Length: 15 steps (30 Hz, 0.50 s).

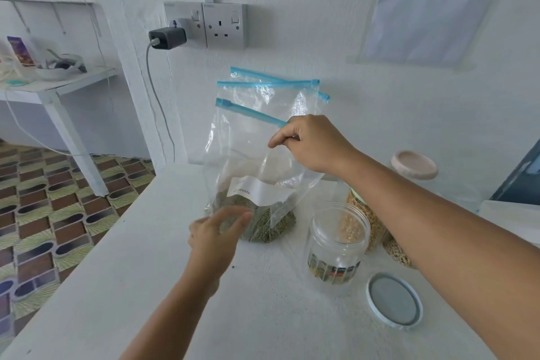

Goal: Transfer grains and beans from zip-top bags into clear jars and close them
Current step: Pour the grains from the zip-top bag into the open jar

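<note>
**Green bean bag gripped at the top**

A loose jar lid lies nearest on the white counter, beside an open clear jar. The left hand, fingers relaxed and blurred, touches the base of the zip-top bag of green beans. The right hand pinches its upper edge. Two more zip-top bags lean on the wall behind.

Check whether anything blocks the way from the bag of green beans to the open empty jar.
Nothing visible does. The bag of green beans stands on the table, pinched near its top by the right hand. The open jar stands just to its right, mouth uncovered; its lid lies nearer the camera.
</note>
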Tool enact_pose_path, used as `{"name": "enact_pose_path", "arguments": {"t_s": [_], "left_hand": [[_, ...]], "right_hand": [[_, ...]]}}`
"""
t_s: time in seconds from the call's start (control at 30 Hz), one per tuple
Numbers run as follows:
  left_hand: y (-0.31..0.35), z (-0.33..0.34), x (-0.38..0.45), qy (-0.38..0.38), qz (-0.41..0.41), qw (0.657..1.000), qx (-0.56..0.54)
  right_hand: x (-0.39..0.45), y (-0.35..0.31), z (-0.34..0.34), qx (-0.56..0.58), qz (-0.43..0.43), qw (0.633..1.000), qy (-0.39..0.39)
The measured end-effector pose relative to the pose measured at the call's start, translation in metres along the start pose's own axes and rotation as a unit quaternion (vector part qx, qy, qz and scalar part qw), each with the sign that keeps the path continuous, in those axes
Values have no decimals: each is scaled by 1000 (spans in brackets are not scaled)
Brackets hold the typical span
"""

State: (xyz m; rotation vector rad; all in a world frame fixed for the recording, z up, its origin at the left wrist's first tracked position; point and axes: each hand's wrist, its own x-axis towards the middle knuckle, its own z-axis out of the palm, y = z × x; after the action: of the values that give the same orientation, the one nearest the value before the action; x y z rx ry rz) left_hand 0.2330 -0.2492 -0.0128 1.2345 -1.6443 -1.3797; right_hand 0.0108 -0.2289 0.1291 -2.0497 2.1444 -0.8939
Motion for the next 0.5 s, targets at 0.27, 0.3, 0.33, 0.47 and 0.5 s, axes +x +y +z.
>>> {"name": "enact_pose_path", "arguments": {"t_s": [0.27,0.3,0.33,0.47,0.5], "left_hand": [[5,10,17,-93,-133,952,-259],[1,11,18,-91,-150,941,-288],[-1,11,16,-94,-161,930,-317],[-9,14,12,-98,-171,897,-397],[-9,15,12,-102,-171,890,-411]], "right_hand": [[6,-25,-3,80,-34,995,53],[8,-29,-4,83,-42,994,58],[10,-33,-5,85,-49,993,62],[17,-45,-5,87,-68,991,72],[19,-48,-4,86,-72,991,72]]}}
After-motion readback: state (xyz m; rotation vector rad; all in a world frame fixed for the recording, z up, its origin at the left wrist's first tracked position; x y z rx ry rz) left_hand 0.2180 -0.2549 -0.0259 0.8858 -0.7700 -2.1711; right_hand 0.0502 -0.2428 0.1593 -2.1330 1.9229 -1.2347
